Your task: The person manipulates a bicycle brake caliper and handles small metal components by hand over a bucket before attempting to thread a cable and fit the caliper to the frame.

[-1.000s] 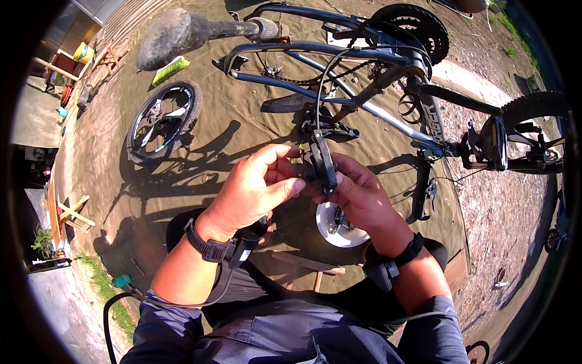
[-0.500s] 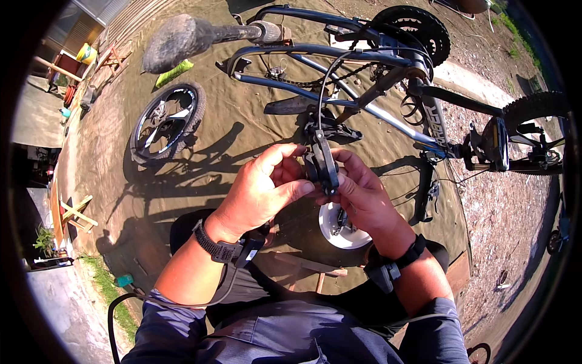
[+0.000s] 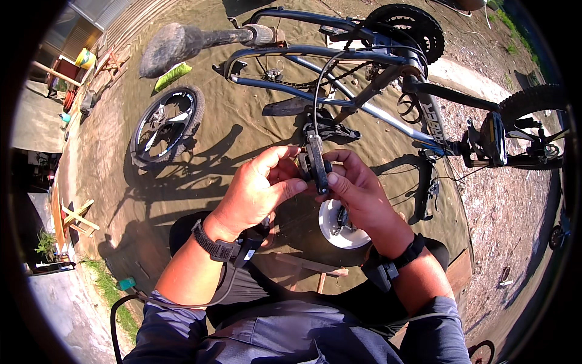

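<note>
A black bicycle brake caliper [image 3: 316,162] on a cable [image 3: 317,100] sits between my two hands, in front of my chest. My left hand [image 3: 256,193] pinches its left side with thumb and fingers. From the right, my right hand [image 3: 362,197] grips it, the thumb against its lower end. The cable rises from the caliper's top and curves over to the blue bike frame [image 3: 364,100]. Some fingertips are hidden behind the caliper. Below my right hand stands a white bowl [image 3: 328,238] with dark parts in it.
The bike lies across the top right, its saddle [image 3: 176,50] pointing left, with a chainring [image 3: 424,36] and front tyre [image 3: 527,100]. A detached wheel [image 3: 193,124] rests on the brown ground sheet [image 3: 212,103] at left. A low wooden stool [image 3: 309,265] is between my legs.
The caliper has tilted slightly and shifted a little left within my grip. My right thumb has moved slightly up and left along it. Both hands keep hold.
</note>
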The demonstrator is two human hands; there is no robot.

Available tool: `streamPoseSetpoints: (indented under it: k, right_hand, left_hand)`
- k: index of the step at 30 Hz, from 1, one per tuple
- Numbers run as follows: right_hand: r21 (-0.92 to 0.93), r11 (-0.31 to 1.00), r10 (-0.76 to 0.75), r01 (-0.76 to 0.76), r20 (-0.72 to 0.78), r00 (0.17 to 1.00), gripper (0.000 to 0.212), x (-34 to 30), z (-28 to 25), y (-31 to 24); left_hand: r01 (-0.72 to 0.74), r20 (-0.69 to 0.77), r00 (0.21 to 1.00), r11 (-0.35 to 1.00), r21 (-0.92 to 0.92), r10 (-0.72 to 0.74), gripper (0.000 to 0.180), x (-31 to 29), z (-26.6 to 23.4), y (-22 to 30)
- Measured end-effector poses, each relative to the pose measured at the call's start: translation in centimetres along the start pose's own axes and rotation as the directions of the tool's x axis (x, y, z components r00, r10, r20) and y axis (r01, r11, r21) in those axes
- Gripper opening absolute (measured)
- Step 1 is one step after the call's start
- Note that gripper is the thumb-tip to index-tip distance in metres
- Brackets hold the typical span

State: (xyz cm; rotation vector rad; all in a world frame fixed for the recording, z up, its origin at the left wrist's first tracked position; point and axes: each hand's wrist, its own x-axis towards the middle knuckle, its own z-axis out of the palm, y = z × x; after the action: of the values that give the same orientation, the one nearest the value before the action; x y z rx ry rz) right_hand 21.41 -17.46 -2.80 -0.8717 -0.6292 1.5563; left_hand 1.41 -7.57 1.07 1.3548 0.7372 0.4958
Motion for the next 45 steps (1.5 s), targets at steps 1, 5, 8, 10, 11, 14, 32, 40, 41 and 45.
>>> streamPoseSetpoints:
  k: [1, 5, 8, 10, 11, 14, 32, 40, 41, 45]
  right_hand:
    - [0.004, 1.0, -0.005, 0.005, -0.003, 1.0, 0.046, 0.0, -0.1, 0.0]
    - [-0.028, 1.0, 0.0, -0.001, -0.044, 0.999, 0.04, 0.0, 0.5, -0.1]
    - [-0.058, 0.998, -0.019, 0.016, -0.051, 0.999, 0.037, 0.2, 0.6, 0.1]
    - [-0.058, 0.998, -0.024, 0.021, -0.052, 0.998, 0.036, 0.3, 0.6, 0.4]
    - [-0.054, 0.998, -0.03, 0.028, -0.035, 0.999, 0.036, 0.3, 0.4, 0.6]
    - [-0.05, 0.998, -0.042, 0.042, 0.0, 0.999, 0.037, 0.2, 0.1, 0.8]
    - [-0.026, 0.996, 0.09, -0.09, 0.012, 0.996, 0.051, -0.4, 0.4, 0.1]
    - [-0.026, 0.999, 0.037, -0.036, 0.057, 0.998, 0.05, -0.4, -0.1, 0.3]
    - [-0.035, 0.997, 0.068, -0.066, 0.066, 0.996, 0.052, -0.3, -0.2, 0.0]
    - [-0.149, 0.989, 0.01, 0.005, 0.102, 0.995, 0.062, 0.0, -1.2, -0.7]
  left_hand:
    - [-0.002, -0.002, 1.0, 1.0, -0.011, 0.002, 0.05, 0.0, 0.0, 0.0]
    - [-0.024, -0.002, 1.0, 0.998, 0.067, 0.024, 0.051, -0.1, 0.0, 0.3]
    - [-0.024, 0.016, 1.0, 0.999, 0.045, 0.024, 0.054, 0.0, -0.2, -0.2]
    - [-0.001, -0.006, 1.0, 1.0, 0.006, 0.001, 0.053, -0.1, 0.0, -0.2]
    - [0.011, -0.016, 1.0, 1.0, -0.014, -0.011, 0.053, -0.1, 0.0, -0.2]
    - [0.036, -0.021, 0.999, 0.998, -0.05, -0.037, 0.051, 0.0, 0.0, -0.1]
    - [-0.097, -0.045, 0.994, 0.995, -0.037, 0.096, 0.05, -0.3, 0.1, -0.5]
    - [-0.091, -0.063, 0.994, 0.996, -0.016, 0.09, 0.051, -0.5, 0.3, -0.4]
    - [-0.103, -0.075, 0.992, 0.995, 0.001, 0.103, 0.051, -0.5, 0.3, -0.4]
    - [-0.073, -0.044, 0.997, 0.992, -0.099, 0.069, 0.049, -0.6, 0.1, 0.0]
